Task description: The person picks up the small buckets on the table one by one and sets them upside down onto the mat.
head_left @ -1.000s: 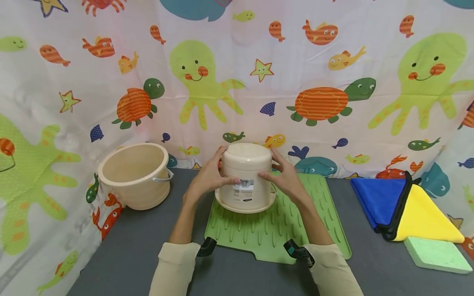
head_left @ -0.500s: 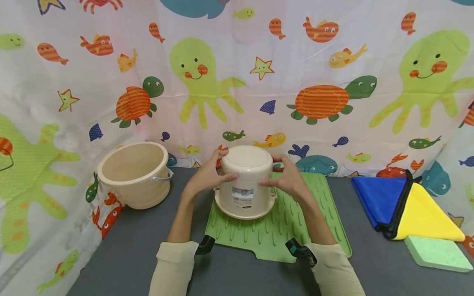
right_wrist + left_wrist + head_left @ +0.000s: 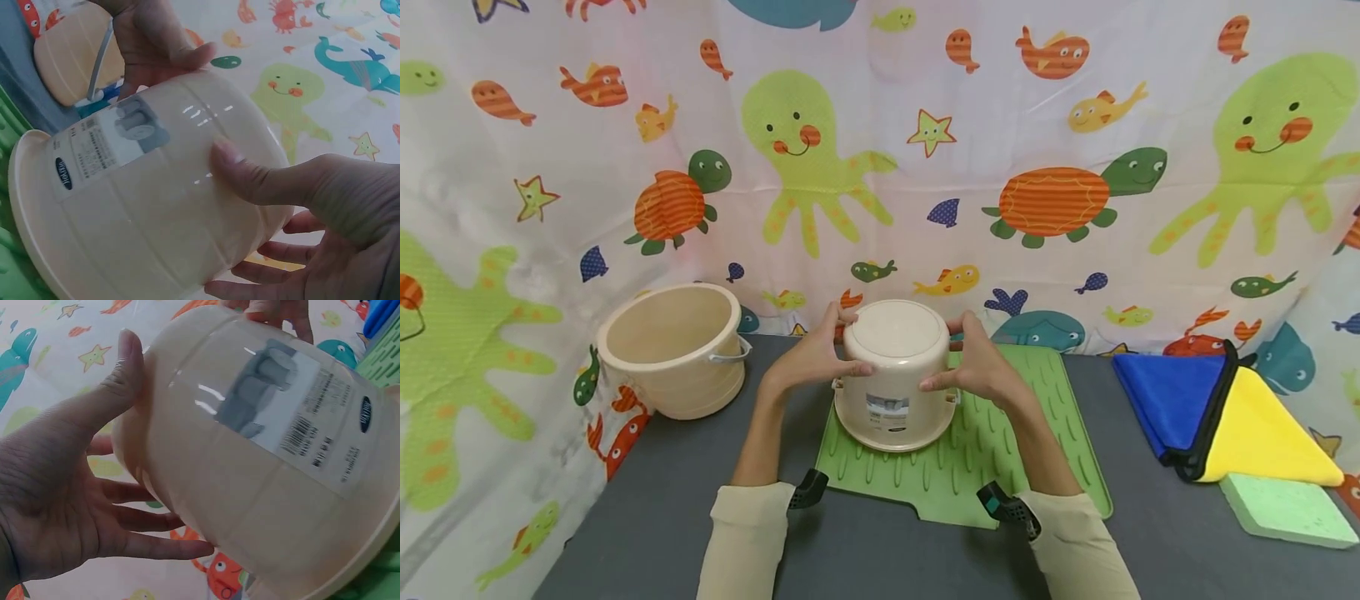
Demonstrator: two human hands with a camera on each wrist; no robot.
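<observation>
While one cream bucket (image 3: pixel 696 385) sits upright at the far left, my left hand (image 3: pixel 814 360) is gripping the side of a second, upside-down bucket (image 3: pixel 897 375), thumb round the front. That one's over the left part of the green mat (image 3: pixel 1015 442), label facing me; can't tell if its rim touches down. My right hand (image 3: pixel 973 367) grips the other side. Further right there's folded blue-and-yellow cloth (image 3: pixel 1247 433), then a pale green sponge (image 3: pixel 1288 510) by its near edge.
</observation>
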